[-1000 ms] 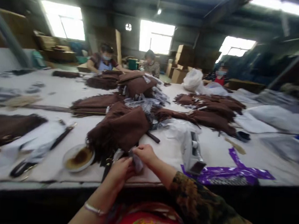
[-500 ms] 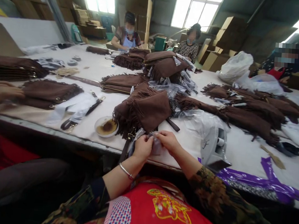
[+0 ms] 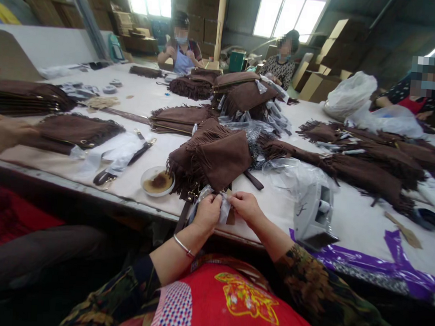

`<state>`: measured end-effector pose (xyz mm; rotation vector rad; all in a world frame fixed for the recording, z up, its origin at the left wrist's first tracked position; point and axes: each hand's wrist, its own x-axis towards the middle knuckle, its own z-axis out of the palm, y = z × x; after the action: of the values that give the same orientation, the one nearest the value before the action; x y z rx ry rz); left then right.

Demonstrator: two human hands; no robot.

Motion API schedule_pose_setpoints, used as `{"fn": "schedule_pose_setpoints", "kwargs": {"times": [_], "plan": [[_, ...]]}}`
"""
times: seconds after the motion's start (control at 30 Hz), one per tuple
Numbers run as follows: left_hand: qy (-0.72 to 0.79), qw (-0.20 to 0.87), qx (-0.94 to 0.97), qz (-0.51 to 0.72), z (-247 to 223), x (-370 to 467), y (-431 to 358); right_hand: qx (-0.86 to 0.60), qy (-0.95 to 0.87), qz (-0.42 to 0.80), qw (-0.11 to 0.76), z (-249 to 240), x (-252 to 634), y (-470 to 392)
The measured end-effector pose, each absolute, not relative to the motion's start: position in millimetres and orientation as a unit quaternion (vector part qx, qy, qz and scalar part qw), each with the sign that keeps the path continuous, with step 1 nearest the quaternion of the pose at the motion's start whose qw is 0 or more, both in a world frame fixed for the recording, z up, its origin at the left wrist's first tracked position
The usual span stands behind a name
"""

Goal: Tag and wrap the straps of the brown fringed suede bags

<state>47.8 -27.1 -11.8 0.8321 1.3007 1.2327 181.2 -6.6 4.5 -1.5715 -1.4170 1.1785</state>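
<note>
A brown fringed bag [image 3: 223, 158] lies in front of me near the table's edge, its fringe spread to the left. Just below it my left hand [image 3: 208, 212] is closed on whitish plastic wrap [image 3: 224, 208]. Close beside it, on the right, my right hand [image 3: 246, 206] pinches a small brown tag [image 3: 231, 215], which partly overlaps the wrap. The two hands are nearly touching. A dark strap with metal clasps [image 3: 190, 197] hangs over the edge left of my left hand.
A dish of brown matter [image 3: 158, 181] stands left of the bag. A grey tape dispenser [image 3: 314, 216] and purple plastic [image 3: 367, 265] are at right. More fringed bags [image 3: 245, 92] are piled behind. A co-worker's hand [image 3: 5, 133] is at far left; other people sit across the table.
The brown tag now shows between my hands, where mostly plastic showed before. The co-worker's hand at the left has lifted a little. The view has shifted slightly.
</note>
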Motion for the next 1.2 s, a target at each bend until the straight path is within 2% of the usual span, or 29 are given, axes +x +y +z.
{"fn": "schedule_pose_setpoints", "kwargs": {"times": [0.17, 0.37, 0.43, 0.5, 0.57, 0.67, 0.87, 1.03, 1.13, 1.2], "plan": [[0.544, 0.563, 0.333, 0.526, -15, 50, -24, -0.596, -0.559, 0.446, 0.365, 12, 183, -8], [0.570, 0.514, 0.364, 0.528, -16, 47, -26, -0.535, -0.575, 0.519, 0.337, 21, 181, -5], [0.572, 0.525, 0.357, 0.520, -15, 46, -27, -0.504, -0.632, 0.479, 0.342, 23, 186, -4], [0.569, 0.543, 0.343, 0.514, -14, 46, -27, -0.468, -0.713, 0.388, 0.349, 26, 194, -1], [0.568, 0.546, 0.342, 0.512, -13, 46, -26, -0.419, -0.793, 0.295, 0.329, 30, 200, 3], [0.576, 0.525, 0.368, 0.506, -12, 45, -26, -0.366, -0.859, 0.221, 0.282, 37, 201, 12], [0.589, 0.454, 0.440, 0.504, -10, 42, -32, -0.375, -0.898, 0.146, 0.179, 56, 181, 23], [0.578, 0.446, 0.451, 0.514, -7, 41, -36, -0.404, -0.908, 0.070, 0.092, 72, 163, 21], [0.578, 0.450, 0.451, 0.511, -4, 41, -37, -0.401, -0.909, 0.060, 0.093, 70, 163, 21], [0.579, 0.465, 0.435, 0.509, -2, 41, -38, -0.403, -0.901, 0.084, 0.134, 64, 167, 20]]}}
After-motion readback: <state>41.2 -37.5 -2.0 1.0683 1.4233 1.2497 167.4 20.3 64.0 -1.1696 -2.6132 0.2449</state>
